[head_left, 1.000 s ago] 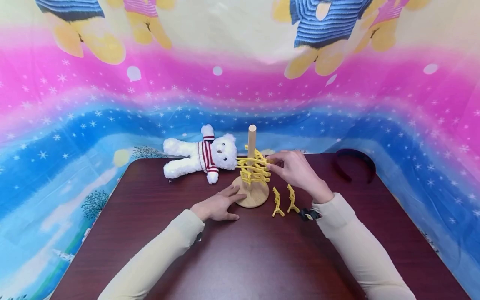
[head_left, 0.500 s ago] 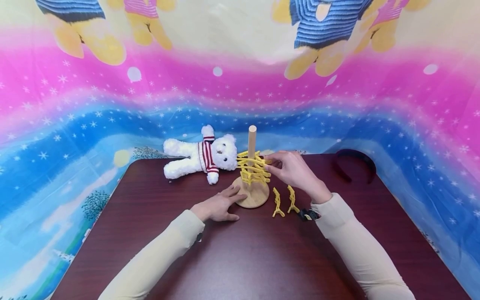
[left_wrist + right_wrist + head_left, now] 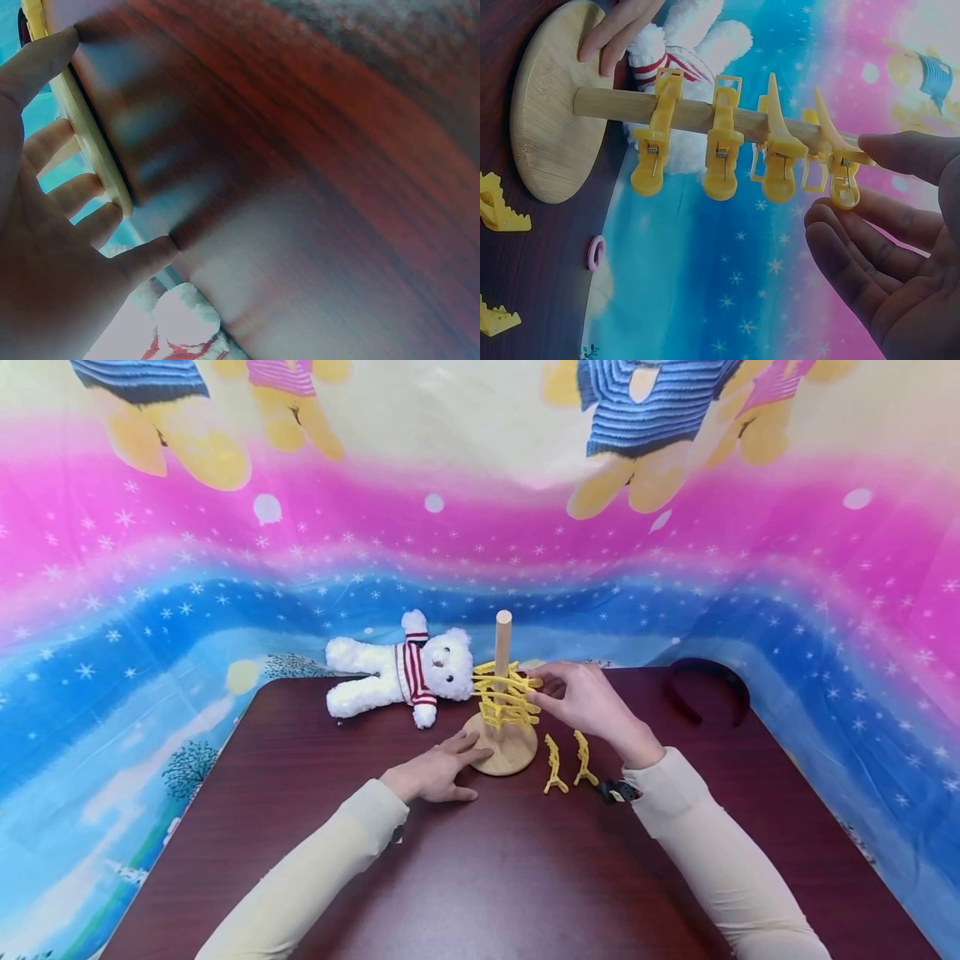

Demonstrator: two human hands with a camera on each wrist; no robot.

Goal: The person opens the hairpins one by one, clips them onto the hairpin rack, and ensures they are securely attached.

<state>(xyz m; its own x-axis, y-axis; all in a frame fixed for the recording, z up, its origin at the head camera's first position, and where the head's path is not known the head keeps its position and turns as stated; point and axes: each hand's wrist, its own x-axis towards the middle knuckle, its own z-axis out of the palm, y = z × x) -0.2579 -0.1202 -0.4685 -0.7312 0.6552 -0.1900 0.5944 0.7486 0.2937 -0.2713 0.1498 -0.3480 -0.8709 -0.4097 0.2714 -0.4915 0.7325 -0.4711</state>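
Observation:
A wooden post [image 3: 503,643] rises upright from a round wooden base [image 3: 517,758]. Several yellow alligator hair clips are clipped across the post, one above another. At the topmost hair clip [image 3: 844,165], my right hand [image 3: 588,697] pinches the handle end between thumb and fingers; its long jaws lie across the post. My left hand [image 3: 438,770] rests with fingers spread, fingertips on the near left of the base. Two loose yellow hair clips, a left one [image 3: 553,766] and a right one [image 3: 582,758], lie on the table below my right hand.
A white teddy bear [image 3: 375,672] in a striped sweater lies left of the post, its head close to the clips. A dark red headband [image 3: 742,689] lies at the table's back right. A printed cloth [image 3: 435,552] hangs behind the table [image 3: 480,877].
The top hair clip's raised arm has come down, so it now lies level across the post. My right hand has shifted only slightly; my left hand stays on the base.

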